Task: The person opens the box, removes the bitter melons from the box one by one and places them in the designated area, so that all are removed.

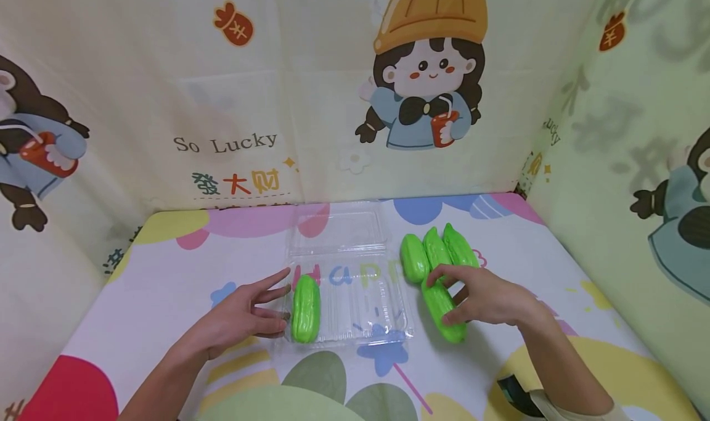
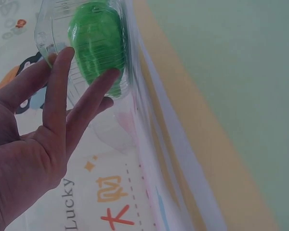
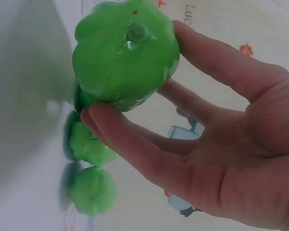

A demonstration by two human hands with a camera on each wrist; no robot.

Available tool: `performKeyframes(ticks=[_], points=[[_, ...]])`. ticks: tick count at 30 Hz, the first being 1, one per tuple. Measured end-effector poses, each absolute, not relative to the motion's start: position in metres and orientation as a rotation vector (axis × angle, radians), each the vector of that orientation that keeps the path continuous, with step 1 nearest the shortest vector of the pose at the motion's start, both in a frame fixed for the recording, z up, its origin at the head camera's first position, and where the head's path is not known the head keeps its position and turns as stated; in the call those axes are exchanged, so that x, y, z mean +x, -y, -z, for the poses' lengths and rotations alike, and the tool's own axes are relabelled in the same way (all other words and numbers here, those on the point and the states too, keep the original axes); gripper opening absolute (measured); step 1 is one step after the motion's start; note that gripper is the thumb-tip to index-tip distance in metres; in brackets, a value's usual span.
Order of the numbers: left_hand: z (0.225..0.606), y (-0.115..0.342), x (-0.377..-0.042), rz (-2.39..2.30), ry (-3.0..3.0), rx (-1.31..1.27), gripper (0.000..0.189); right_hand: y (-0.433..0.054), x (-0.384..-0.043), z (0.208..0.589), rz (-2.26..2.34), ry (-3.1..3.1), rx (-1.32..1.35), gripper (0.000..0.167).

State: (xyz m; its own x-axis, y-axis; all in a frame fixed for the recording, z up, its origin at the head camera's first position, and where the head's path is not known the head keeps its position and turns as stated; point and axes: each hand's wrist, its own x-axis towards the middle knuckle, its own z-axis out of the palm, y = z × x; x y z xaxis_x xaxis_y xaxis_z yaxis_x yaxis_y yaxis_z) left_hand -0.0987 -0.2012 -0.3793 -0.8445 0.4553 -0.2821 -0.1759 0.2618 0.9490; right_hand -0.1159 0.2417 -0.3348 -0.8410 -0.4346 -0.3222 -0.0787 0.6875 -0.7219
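My right hand pinches a glossy green ridged gourd between thumb and fingers, to the right of a clear plastic box. Its stem nub faces the right wrist camera. Another green gourd lies lengthwise inside the box, along the left wall. With its fingers spread and fairly straight, my left hand touches that wall from outside. In the left wrist view its fingertips overlap the box beside the gourd. The box's lid is folded back, away from me.
Three more green gourds lie side by side behind the held one, right of the lid. A colourful patterned cloth covers the table. Printed fabric walls stand at the back and both sides.
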Motion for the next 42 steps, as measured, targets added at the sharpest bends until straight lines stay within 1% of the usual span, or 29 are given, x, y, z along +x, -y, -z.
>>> performKeyframes(ticks=[15, 31, 42], points=[[0.3795, 0.2014, -0.0982, -1.624, -2.03, 0.25, 0.099, -0.2404, -0.1175, 0.344, 1.008, -2.394, -0.383, 0.044], [0.3798, 0.2015, -0.0987, -1.611, -2.047, 0.255, 0.099, -0.2398, -0.1163, 0.3439, 0.909, -2.461, -0.406, 0.045], [0.3788, 0.2012, -0.0986, -1.614, -2.042, 0.254, 0.1, -0.2403, -0.1158, 0.3412, 0.886, -2.471, -0.36, 0.047]])
